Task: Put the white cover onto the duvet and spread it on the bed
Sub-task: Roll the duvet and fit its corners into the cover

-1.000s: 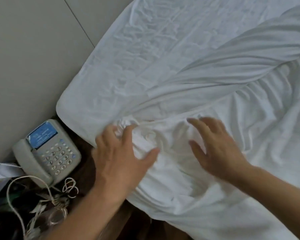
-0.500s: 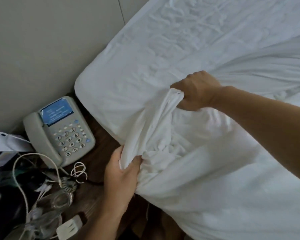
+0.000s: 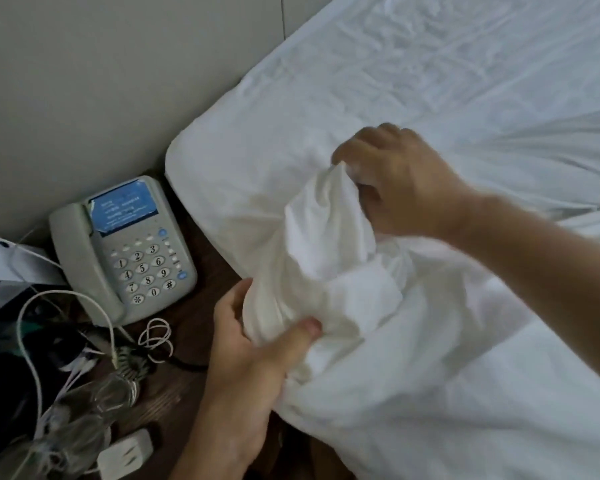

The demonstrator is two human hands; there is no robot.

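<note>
Gone from flat palms hovering over the fabric a second ago to a firm two-handed grab. Left hand (image 3: 257, 358) clamped low on a bunched fold of the white cover (image 3: 323, 265), thumb pressed across the front of it; right hand (image 3: 392, 181) curled round the peak of the same fold, just beyond and above the left. Fold now pulled up into a standing ridge between the two hands, slightly more gathered than half a second back. Rest of the cover trailing off behind and to the right of the right hand, across the bed (image 3: 257, 140). Probably hunting for a corner or the opening, so still early: duvet itself not told apart from the cover here, nothing spread yet. Telephone (image 3: 125, 251) on the tabletop (image 3: 201, 327), just left of the left hand.
</note>
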